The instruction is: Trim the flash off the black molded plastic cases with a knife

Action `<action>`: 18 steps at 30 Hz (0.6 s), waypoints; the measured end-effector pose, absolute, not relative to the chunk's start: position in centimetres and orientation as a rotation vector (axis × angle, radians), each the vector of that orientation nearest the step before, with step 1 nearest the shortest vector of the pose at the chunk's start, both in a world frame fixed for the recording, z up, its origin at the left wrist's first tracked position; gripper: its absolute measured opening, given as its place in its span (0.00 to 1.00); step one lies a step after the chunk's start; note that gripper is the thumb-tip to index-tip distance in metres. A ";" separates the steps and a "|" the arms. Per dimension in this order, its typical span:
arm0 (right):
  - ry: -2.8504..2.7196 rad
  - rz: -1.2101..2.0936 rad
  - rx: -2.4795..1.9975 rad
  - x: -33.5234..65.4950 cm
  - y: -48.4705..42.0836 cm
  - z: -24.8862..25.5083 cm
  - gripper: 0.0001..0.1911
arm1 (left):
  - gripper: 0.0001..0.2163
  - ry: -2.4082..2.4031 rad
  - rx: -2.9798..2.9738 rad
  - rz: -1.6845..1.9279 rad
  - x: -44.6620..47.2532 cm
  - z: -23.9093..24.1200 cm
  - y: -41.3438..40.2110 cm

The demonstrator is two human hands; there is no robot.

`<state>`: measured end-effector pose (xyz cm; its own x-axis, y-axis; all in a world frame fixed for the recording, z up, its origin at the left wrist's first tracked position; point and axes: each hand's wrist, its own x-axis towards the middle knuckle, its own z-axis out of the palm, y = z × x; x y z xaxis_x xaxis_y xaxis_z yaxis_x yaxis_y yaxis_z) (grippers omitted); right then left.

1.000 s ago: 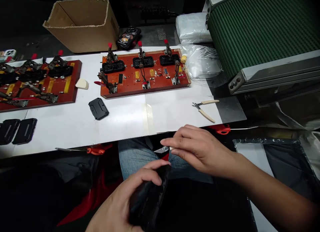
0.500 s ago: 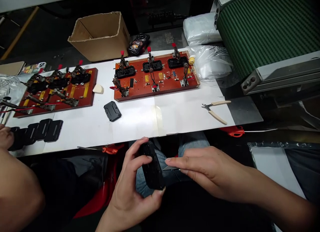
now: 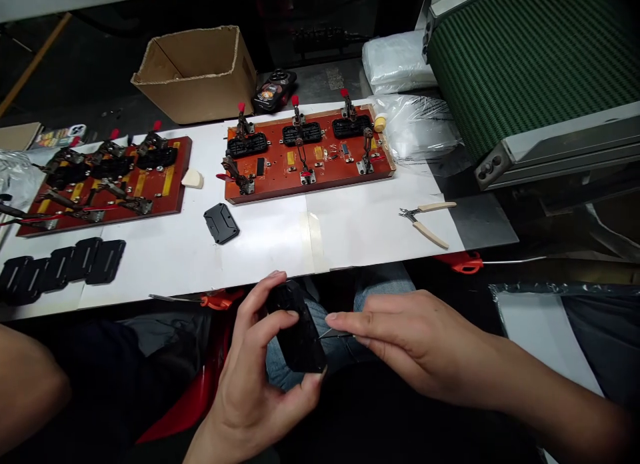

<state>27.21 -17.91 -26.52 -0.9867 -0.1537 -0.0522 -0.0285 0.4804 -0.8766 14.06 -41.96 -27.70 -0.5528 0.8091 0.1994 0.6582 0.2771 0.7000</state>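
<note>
Black rectangular part [image 3: 297, 341], tilted over the denim lap [image 3: 379, 285], serves as clock centre. Left hand [image 3: 255, 384] at 8 o'clock grips it by opposite edges. Right hand [image 3: 410, 341] at 3 o'clock pinches a thin blade [image 3: 339, 333], its tip at the part's 3 o'clock edge; contact cannot be confirmed. Beyond, on the white tabletop [image 3: 270, 244]: a black cover [image 3: 221, 224] between 10 and 11 o'clock; side cutters [image 3: 430, 234], handles spread, at 2 o'clock. Further back, at 12 o'clock: a red-brown fixture board [image 3: 280, 178] with toggle clamps [image 3: 366, 163], three black pieces [image 3: 302, 133] seated along its far side. Farther still: an open cardboard box [image 3: 200, 94] at 11 o'clock
</note>
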 end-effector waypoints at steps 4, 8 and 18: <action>2.403 -1.651 -0.128 27.0 -18.1 -26.6 0.23 | 0.25 2.394 1.497 1.102 13.9 -27.4 -41.8; 2.217 -1.814 -0.139 27.1 -18.3 -26.3 0.21 | 0.24 2.425 1.575 1.059 13.7 -27.6 -41.8; 2.186 -2.058 0.457 25.9 -19.3 -27.1 0.06 | 0.26 2.242 1.383 1.022 14.7 -27.8 -41.3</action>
<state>25.88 -19.31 -27.08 -0.9494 0.1452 -0.2783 0.2866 0.0388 -0.9573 14.70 -41.33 -27.81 -0.4833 0.8699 0.0986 0.6451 0.2777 0.7118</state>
